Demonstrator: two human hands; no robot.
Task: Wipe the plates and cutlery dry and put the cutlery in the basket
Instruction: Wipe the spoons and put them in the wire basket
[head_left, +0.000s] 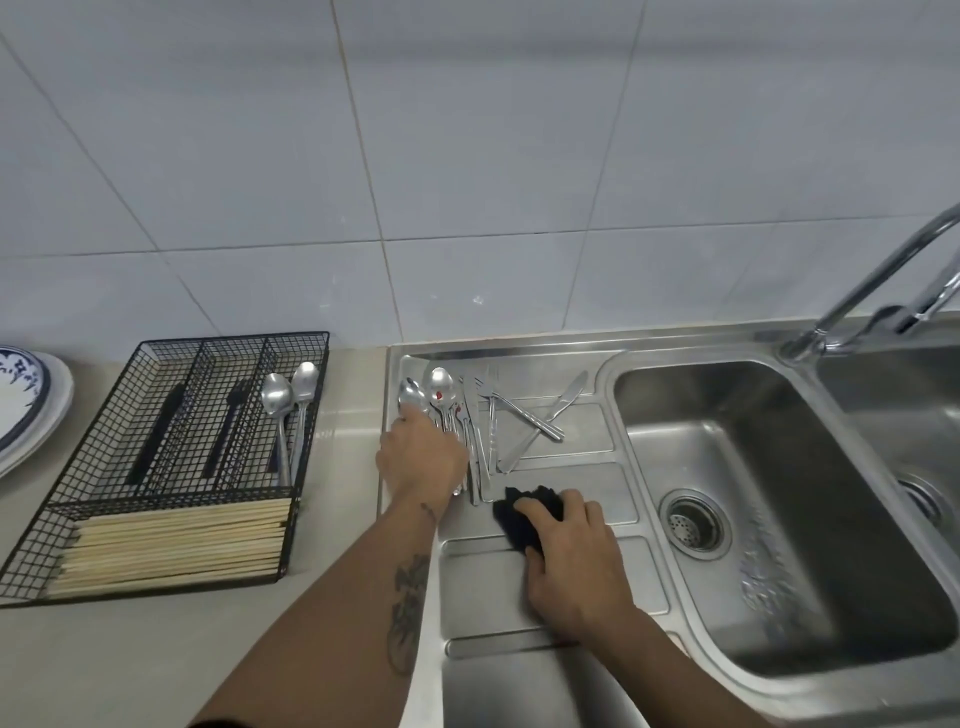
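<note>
L hand (423, 457) is down on the spoons (434, 392) at the far-left corner of the drainboard (550, 592); fingers curled over the handles, but can't tell whether they've actually closed on one yet. R hand (571, 551) sits mid-drainboard, closed on a bunched black cloth (524, 514) pressed against the steel. Rest of the wet cutlery lies along the far edge of the drainboard: forks and a knife (563, 397) crossed over each other, just right of the spoons, w/ more pieces packed tight beside the L hand. Wire basket (156, 452) stands on the bench left of the sink, near its back edge; two spoons (291, 400) already in its right compartment, dark pieces in the middle ones, chopsticks (171, 540) across the front section. Plates (31, 405) stacked at the far-left edge of the bench.

Risks, as I judge them: handles lie touching, so lifting one spoon prob drags a neighbour & knocks it off the left rim onto the bench or toward the basin (779, 499); wet steel slips in bare fingers; a one-hand wipe may leave water on the bowl, which then goes damp into the basket.
</note>
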